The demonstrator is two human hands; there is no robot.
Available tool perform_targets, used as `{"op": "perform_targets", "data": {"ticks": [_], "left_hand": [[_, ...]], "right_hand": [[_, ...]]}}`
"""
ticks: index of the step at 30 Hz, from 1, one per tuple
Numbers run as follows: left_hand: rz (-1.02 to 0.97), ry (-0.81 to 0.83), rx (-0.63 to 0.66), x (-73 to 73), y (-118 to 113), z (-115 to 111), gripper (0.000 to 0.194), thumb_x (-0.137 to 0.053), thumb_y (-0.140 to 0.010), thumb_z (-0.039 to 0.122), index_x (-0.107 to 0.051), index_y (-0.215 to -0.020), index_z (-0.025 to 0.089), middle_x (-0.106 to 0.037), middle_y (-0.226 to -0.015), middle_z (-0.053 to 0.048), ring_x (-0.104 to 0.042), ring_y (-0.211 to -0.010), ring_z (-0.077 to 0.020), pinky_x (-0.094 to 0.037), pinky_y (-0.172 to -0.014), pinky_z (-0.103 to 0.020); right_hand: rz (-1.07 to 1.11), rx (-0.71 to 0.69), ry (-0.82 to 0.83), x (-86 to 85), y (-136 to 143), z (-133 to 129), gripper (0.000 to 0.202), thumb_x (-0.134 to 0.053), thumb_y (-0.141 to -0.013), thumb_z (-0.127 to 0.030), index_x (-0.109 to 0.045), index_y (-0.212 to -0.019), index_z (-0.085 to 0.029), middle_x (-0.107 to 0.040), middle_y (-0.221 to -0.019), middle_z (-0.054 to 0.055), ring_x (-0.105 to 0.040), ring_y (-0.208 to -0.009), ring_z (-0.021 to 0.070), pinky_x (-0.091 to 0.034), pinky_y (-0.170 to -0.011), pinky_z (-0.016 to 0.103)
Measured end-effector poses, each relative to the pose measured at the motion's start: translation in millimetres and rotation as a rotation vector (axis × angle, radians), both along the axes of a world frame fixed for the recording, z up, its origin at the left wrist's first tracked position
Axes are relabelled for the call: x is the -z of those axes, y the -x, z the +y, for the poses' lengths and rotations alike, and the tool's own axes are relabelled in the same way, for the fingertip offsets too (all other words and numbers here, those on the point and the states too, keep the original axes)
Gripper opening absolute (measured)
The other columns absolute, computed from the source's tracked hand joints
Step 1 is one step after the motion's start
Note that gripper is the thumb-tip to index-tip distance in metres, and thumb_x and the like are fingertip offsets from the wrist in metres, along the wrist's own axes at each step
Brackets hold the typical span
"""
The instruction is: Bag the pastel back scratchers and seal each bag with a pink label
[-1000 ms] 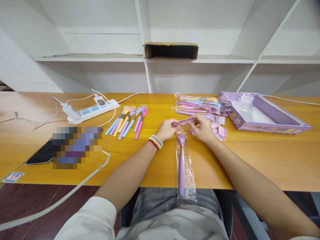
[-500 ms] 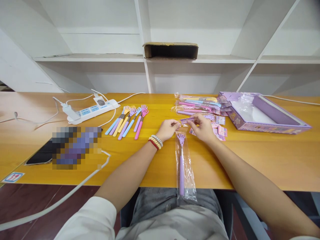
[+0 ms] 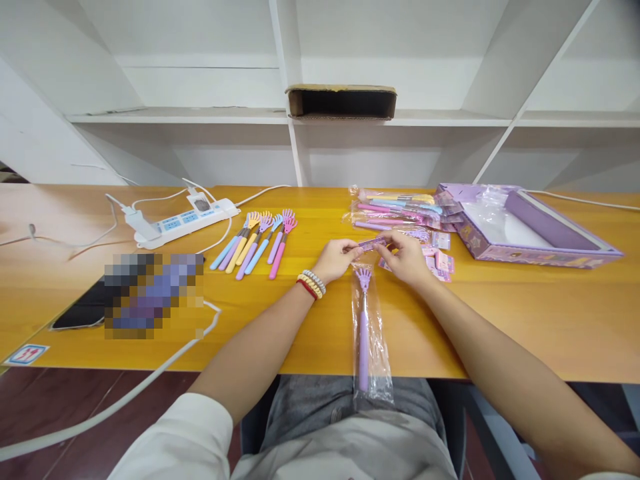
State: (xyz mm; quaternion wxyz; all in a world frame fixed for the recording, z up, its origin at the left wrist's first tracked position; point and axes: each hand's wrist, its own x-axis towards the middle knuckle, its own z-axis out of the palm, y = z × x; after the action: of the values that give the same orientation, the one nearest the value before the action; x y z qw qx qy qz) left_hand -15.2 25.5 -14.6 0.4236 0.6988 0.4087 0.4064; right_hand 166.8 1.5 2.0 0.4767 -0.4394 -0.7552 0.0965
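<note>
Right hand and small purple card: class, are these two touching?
Touching. The head view shows the right hand pinching one end of the card between thumb and fingers.

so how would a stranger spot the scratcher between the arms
Below the white shelves is a yellow-brown table; find its near edge, between the forearms. There lies a purple scratcher, claw toward the shelves. Unlike the loose scratchers, it's bagged; unlike the bagged pile, it's alone.

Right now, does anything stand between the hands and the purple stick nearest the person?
Only the transparent bag enclosing the purple stick; nothing else visible separates it from the left hand or right hand.
</note>
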Motion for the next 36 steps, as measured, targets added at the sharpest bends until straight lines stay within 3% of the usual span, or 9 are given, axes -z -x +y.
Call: {"op": "perform_targets", "data": {"ticks": [8, 18, 24, 29, 36], "left_hand": [[0.013, -0.034, 0.021, -1.4, -1.7, -3.3, 0.034, -0.057, -0.075, 0.042, -0.065, -0.089, 0.012, -0.066, -0.082, -0.005, -0.056, -0.070, -0.0133, -0.044, -0.066, -0.025], [0.056, -0.116, 0.005, -3.1, -2.5, -4.7, 0.031, -0.053, -0.078, 0.040, -0.064, -0.088, 0.013, -0.066, -0.085, -0.005, -0.058, -0.074, -0.0138, -0.044, -0.068, -0.025], [0.005, -0.077, -0.021, 1.1, -3.1, -1.9, 0.027, -0.052, -0.079, 0.038, -0.061, -0.082, 0.013, -0.065, -0.081, -0.004, -0.058, -0.072, -0.0133, -0.045, -0.066, -0.024], [-0.042, -0.006, -0.016, 1.3, -4.8, -2.2, 0.024, -0.050, -0.080, 0.035, -0.057, -0.082, 0.013, -0.064, -0.079, -0.005, -0.059, -0.071, -0.0133, -0.046, -0.066, -0.025], [-0.079, 0.008, -0.020, -5.7, -5.9, -6.4, 0.028, -0.056, -0.076, 0.038, -0.060, -0.083, 0.012, -0.064, -0.082, -0.005, -0.059, -0.074, -0.0142, -0.046, -0.068, -0.026]], "right_hand": [[0.013, 0.004, 0.052, 1.7, -2.0, 4.1, 0.025, -0.056, -0.077, -0.028, -0.066, -0.098, -0.021, -0.067, -0.084, 0.005, -0.058, -0.068, 0.0162, -0.047, -0.064, 0.032], [0.015, -0.005, 0.052, 2.2, -1.8, 4.5, 0.030, -0.052, -0.081, -0.029, -0.062, -0.109, -0.024, -0.065, -0.083, 0.003, -0.057, -0.071, 0.0159, -0.047, -0.067, 0.032], [0.268, -0.074, 0.243, 6.5, -1.4, 8.0, 0.044, -0.061, -0.074, -0.036, -0.053, -0.115, -0.021, -0.062, -0.077, 0.002, -0.058, -0.066, 0.0144, -0.049, -0.058, 0.028], [0.395, -0.158, 0.435, 6.3, -0.7, 7.8, 0.040, -0.058, -0.076, -0.042, -0.053, -0.107, -0.018, -0.061, -0.064, 0.000, -0.055, -0.051, 0.0130, -0.046, -0.047, 0.026], [0.383, -0.183, 0.418, 7.2, 0.1, 5.4, 0.037, -0.061, -0.074, -0.039, -0.051, -0.104, -0.020, -0.059, -0.057, -0.002, -0.051, -0.045, 0.0111, -0.042, -0.045, 0.024]]}}
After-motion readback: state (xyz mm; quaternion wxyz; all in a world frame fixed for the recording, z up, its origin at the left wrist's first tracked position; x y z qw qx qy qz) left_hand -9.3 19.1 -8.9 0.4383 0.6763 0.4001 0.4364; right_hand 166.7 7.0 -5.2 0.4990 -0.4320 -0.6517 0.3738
